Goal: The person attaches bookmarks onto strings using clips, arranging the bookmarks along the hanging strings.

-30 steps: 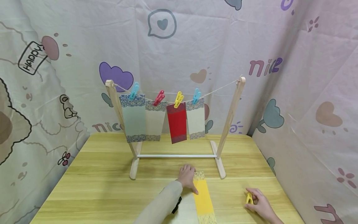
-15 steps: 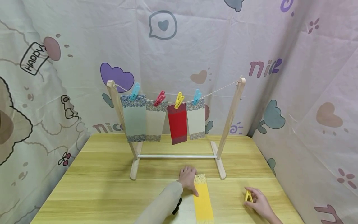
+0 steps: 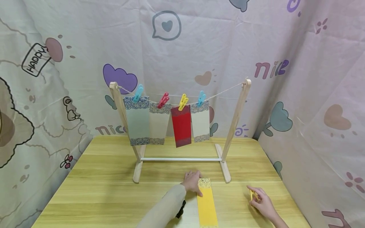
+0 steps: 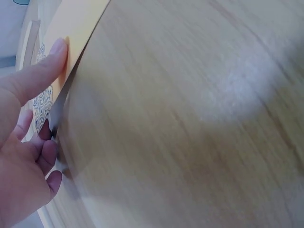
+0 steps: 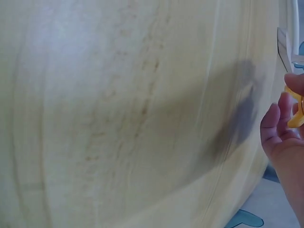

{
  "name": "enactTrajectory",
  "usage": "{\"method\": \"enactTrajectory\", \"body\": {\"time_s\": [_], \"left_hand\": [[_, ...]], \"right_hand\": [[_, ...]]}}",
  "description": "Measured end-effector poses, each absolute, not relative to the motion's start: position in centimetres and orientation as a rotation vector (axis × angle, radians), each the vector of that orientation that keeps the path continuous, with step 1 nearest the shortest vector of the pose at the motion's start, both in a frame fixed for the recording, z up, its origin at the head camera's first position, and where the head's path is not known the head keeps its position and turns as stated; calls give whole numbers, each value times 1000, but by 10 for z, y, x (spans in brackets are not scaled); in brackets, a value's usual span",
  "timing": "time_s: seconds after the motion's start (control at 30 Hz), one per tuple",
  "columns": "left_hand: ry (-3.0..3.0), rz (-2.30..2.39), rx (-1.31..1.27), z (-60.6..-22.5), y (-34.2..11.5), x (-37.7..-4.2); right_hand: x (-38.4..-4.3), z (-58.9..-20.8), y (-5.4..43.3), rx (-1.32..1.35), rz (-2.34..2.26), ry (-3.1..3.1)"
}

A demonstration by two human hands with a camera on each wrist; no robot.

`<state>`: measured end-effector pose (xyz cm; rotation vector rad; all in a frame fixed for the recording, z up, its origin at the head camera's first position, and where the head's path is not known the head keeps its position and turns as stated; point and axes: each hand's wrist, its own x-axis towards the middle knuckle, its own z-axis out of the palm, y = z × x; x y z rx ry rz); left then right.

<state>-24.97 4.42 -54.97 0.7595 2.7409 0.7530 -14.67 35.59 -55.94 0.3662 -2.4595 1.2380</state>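
My left hand (image 3: 192,182) holds a long yellow card (image 3: 207,205) by its left edge near the patterned far end. In the left wrist view, the thumb lies on top of the card (image 4: 78,23) and the other fingers are at its underside, with that edge raised off the wood. On the right, my right hand (image 3: 264,204) pinches a yellow clothespin (image 3: 252,195) between thumb and fingers, above the table. The right wrist view shows only part of this clothespin (image 5: 296,118) at its right edge.
Behind the hands stands a wooden frame (image 3: 236,120) with a sagging string (image 3: 223,92). From it hang a pale green card (image 3: 138,123), a beige card (image 3: 158,123), a red card (image 3: 181,125) and a white card (image 3: 201,122), each with a clothespin. Printed cloth (image 3: 176,57) surrounds the table (image 3: 108,196).
My right hand has risen slightly and turned the clothespin. The yellow card has slid a little toward me, while my left hand stays at its edge.
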Motion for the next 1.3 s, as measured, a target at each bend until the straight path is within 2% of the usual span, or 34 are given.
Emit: {"method": "enactTrajectory", "body": {"time_s": [0.3,0.67,0.9,1.3], "left_hand": [[2637,1076,615,-549,45,-252],[2289,1599,406,-548,43,-258],[2233,1771,370,-549,42,-262],[2085,1929,272,-546,42,-268]], "right_hand": [[-154,-562,357,497,1125,-2369],[-155,-553,352,217,1232,-2497],[-156,-541,348,78,1293,-2527],[-160,-532,345,170,1296,-2435]]}}
